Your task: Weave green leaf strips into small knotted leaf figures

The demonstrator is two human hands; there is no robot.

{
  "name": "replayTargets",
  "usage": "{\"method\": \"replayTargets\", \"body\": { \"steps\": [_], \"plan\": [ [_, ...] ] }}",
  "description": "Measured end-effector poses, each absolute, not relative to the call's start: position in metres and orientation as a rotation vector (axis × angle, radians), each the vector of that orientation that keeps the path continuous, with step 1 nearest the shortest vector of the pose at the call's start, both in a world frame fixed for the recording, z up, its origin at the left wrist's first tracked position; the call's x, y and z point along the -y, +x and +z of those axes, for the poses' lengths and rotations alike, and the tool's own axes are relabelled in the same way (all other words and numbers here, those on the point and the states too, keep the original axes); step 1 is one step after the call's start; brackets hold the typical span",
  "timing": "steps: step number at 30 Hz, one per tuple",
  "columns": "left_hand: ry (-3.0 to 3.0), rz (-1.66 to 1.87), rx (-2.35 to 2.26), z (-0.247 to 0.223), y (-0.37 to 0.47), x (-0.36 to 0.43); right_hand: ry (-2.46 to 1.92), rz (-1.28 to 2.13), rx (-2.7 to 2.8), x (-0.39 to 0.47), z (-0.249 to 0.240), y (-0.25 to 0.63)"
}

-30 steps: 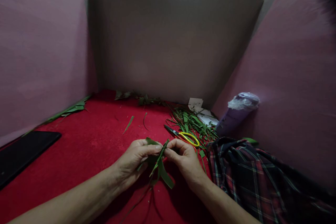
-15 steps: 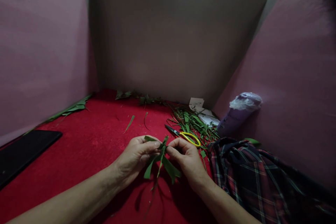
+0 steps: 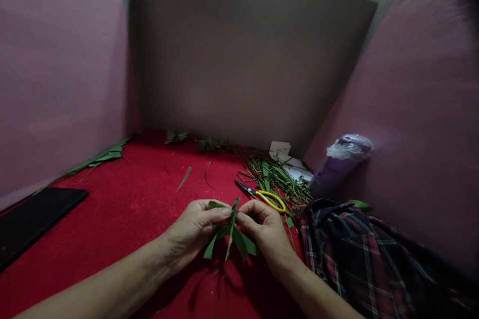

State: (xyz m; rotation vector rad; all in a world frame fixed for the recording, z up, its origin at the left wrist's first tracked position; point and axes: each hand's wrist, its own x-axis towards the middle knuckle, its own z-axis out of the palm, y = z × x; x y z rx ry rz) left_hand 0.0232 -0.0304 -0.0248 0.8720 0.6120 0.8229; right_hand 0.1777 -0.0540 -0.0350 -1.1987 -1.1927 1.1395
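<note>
Well left of the scissors (image 3: pixel 258 193), a black slab (image 3: pixel 41 222) is laid. By the left hand (image 3: pixel 199 224), front-left of the scissors, leaf strips (image 3: pixel 232 224) are pinched; they are gripped too by the right hand (image 3: pixel 266 227), just in front of the scissors. Behind those, greenery (image 3: pixel 266 169) is heaped; to their right, plaid cloth (image 3: pixel 355 244) is bunched

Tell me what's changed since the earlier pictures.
The leaf bundle has shifted: a second ago its stem slanted down to the left; now the stem hangs straighter and the blades fan out to both sides below. The left hand and right hand both stay pinched at it. The scissors, leaf pile and plaid cloth stayed put.
</note>
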Motion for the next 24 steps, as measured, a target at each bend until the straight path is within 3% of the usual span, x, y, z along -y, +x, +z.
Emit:
{"method": "replayTargets", "body": {
  "steps": [24],
  "plan": [
    [0.838, 0.824, -0.671, -0.0291, 0.0271, 0.0301, -1.113, 1.095, 1.219, 0.0564, -0.0284, 0.176]
  ]
}}
